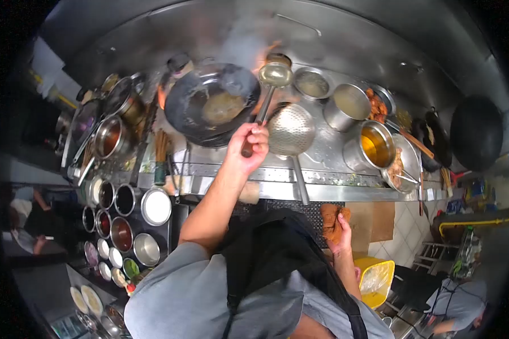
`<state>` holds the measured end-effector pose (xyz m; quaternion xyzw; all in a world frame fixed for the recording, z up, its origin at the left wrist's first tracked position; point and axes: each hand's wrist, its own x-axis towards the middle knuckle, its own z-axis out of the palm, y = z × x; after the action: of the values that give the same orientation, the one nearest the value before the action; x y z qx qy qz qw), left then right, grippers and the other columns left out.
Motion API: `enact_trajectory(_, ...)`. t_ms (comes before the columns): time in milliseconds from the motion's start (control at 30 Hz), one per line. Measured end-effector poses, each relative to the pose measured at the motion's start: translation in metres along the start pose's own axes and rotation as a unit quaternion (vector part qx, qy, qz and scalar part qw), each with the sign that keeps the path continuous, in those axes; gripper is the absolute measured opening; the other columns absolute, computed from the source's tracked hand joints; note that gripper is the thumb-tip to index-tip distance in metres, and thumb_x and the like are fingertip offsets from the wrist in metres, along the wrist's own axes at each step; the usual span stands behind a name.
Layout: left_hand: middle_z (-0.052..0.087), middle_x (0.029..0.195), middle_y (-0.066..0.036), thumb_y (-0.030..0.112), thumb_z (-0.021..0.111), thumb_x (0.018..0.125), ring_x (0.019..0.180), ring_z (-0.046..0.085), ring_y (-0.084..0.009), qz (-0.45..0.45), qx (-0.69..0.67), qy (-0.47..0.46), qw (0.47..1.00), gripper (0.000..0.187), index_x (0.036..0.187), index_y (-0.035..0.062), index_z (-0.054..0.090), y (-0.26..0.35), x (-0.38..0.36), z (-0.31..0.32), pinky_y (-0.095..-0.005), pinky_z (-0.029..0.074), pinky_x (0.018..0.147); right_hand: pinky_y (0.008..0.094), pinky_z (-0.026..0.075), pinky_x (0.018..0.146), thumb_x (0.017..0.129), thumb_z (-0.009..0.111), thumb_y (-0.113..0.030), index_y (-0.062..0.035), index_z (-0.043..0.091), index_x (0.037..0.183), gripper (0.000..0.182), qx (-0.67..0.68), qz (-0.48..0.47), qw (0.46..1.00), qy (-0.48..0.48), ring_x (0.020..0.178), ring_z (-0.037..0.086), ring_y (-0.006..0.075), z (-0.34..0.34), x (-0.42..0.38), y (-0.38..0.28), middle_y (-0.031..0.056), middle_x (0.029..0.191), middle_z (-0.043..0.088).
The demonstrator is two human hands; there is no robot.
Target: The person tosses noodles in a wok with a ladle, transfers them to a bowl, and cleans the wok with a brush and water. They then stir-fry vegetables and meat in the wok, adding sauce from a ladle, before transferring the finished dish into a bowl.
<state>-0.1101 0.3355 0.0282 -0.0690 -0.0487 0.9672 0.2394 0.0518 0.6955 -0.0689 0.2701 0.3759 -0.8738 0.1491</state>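
My left hand (249, 144) grips the handle of a long metal ladle (275, 73). The ladle's bowl is held above the stove, just right of a black wok (212, 101). A little pale liquid lies in the wok, steam rises from it, and flame shows at its rim. My right hand (338, 227) is down by my side, closed on a brown cloth (331, 217) near the counter's front edge. A perforated metal skimmer (291, 131) rests on the steel counter right beside my left hand.
Steel pots (350, 104), one holding amber oil (377, 146), stand on the right. Several seasoning tins (124, 226) fill the left side. A second black wok (476, 133) sits at far right, with a yellow bin (376, 279) below. Other people are at bottom right (458, 305) and at left (28, 220).
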Motion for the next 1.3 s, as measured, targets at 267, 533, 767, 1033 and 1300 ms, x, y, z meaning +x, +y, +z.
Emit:
enact_trajectory(267, 0.05, 0.075, 0.004, 0.013, 0.051, 0.094, 0.054, 0.049, -0.0055, 0.077, 0.114, 0.13, 0.982, 0.012, 0.103, 0.0061, 0.056, 0.055, -0.167, -0.002, -0.0228, 0.036, 0.044, 0.0391, 0.053, 0.079, 0.093, 0.06, -0.029, -0.0051, 0.054, 0.124, 0.04, -0.071, 0.071, 0.993, -0.055, 0.097, 0.063, 0.0224, 0.072, 0.011, 0.085, 0.0082, 0.111, 0.065)
enact_trajectory(533, 0.052, 0.07, 0.002, 0.008, 0.052, 0.091, 0.047, 0.048, -0.0097, 0.124, 0.325, 0.294, 0.89, 0.02, 0.109, 0.0154, 0.05, 0.093, -0.248, -0.025, -0.0261, 0.036, 0.039, 0.0397, 0.054, 0.08, 0.091, 0.063, -0.03, -0.0046, 0.053, 0.125, 0.043, -0.132, 0.092, 0.984, -0.074, 0.096, 0.064, 0.0231, 0.116, 0.006, 0.114, 0.0099, 0.111, 0.065)
enact_trajectory(767, 0.064, 0.074, -0.014, 0.008, 0.053, 0.082, 0.049, 0.059, -0.0243, 0.126, 0.764, 0.425, 0.469, 0.071, 0.149, 0.003, 0.031, 0.08, -0.243, -0.022, -0.0371, 0.046, 0.044, 0.0407, 0.055, 0.08, 0.09, 0.065, -0.029, -0.0021, 0.053, 0.125, 0.046, -0.128, 0.054, 0.989, -0.059, 0.096, 0.065, 0.0248, 0.099, 0.003, 0.102, 0.0111, 0.111, 0.064)
enact_trajectory(1033, 0.065, 0.115, -0.022, 0.011, 0.059, 0.081, 0.101, 0.067, -0.0332, 0.122, 0.874, 0.243, 0.403, 0.075, 0.151, 0.0136, 0.032, -0.003, -0.122, -0.021, -0.0358, 0.051, 0.085, 0.0397, 0.057, 0.074, 0.09, 0.067, -0.028, -0.0005, 0.055, 0.122, 0.044, -0.106, 0.029, 0.994, -0.02, 0.087, 0.067, 0.0238, 0.042, -0.025, 0.056, 0.0117, 0.104, 0.066)
enact_trajectory(1300, 0.061, 0.127, -0.021, 0.006, 0.058, 0.082, 0.107, 0.064, -0.0244, 0.046, 0.909, 0.001, 0.415, 0.073, 0.15, 0.019, 0.035, -0.136, 0.106, -0.094, -0.0316, 0.048, 0.092, 0.0386, 0.056, 0.076, 0.089, 0.067, -0.027, -0.0003, 0.054, 0.124, 0.046, -0.089, -0.016, 0.995, 0.05, 0.089, 0.066, 0.0252, -0.041, -0.044, 0.021, 0.0122, 0.105, 0.065)
